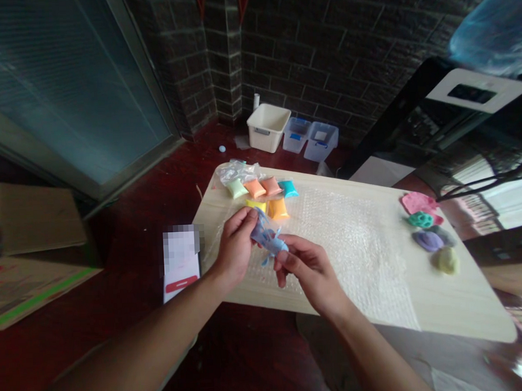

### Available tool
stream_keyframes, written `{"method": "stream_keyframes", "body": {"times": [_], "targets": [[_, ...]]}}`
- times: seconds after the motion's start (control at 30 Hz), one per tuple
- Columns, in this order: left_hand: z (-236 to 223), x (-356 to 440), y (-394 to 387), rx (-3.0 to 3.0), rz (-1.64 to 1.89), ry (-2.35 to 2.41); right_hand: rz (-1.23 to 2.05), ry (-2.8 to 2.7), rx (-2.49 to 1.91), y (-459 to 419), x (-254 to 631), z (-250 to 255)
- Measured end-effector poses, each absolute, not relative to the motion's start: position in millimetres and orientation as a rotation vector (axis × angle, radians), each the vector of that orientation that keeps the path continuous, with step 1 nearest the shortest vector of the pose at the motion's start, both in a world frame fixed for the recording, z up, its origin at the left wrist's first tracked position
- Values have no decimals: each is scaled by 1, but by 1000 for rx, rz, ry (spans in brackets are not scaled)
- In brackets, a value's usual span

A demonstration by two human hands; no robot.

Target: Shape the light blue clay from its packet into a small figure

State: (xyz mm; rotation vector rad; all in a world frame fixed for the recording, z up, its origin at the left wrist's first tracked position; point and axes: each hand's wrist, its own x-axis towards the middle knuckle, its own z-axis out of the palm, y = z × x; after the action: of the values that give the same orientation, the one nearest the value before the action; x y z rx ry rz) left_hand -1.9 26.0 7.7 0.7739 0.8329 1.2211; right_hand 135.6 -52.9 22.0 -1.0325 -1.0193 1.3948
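Above the near side of the table, both hands hold a piece of light blue modelling clay [267, 237], ragged, with thin strands sticking out; whether plastic wrapping clings to it I cannot tell. My left hand [237, 242] pinches its upper left end between thumb and fingers. At the lower right end, my right hand [305, 265] grips it with thumb and fingertips. Just beyond my hands lie small pillow-shaped packets, among them a yellow packet [256, 206], partly hidden, and an orange packet [279, 208]. Behind these are a pale green packet [237, 188] and a teal packet [289, 188].
Bubble wrap [353, 243] covers much of the pale table [473, 310]. Lumps of clay, including a purple lump [428, 240], lie at the right end. A phone [180, 262] is at the left edge. White and clear bins [269, 129] stand beyond; a cardboard box [37, 222] sits left.
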Motion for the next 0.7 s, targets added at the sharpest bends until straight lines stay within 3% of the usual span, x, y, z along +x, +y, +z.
{"method": "stream_keyframes", "body": {"times": [0.3,0.47,0.7], "targets": [[10,-11,46,711,1289,873,1378,-1073,-1061,-57,144,31],[14,-28,69,653,1372,839,1061,-876,-1234,-52,179,21],[21,-30,73,593,1387,820,649,-1421,-1572,-59,184,-2]]}}
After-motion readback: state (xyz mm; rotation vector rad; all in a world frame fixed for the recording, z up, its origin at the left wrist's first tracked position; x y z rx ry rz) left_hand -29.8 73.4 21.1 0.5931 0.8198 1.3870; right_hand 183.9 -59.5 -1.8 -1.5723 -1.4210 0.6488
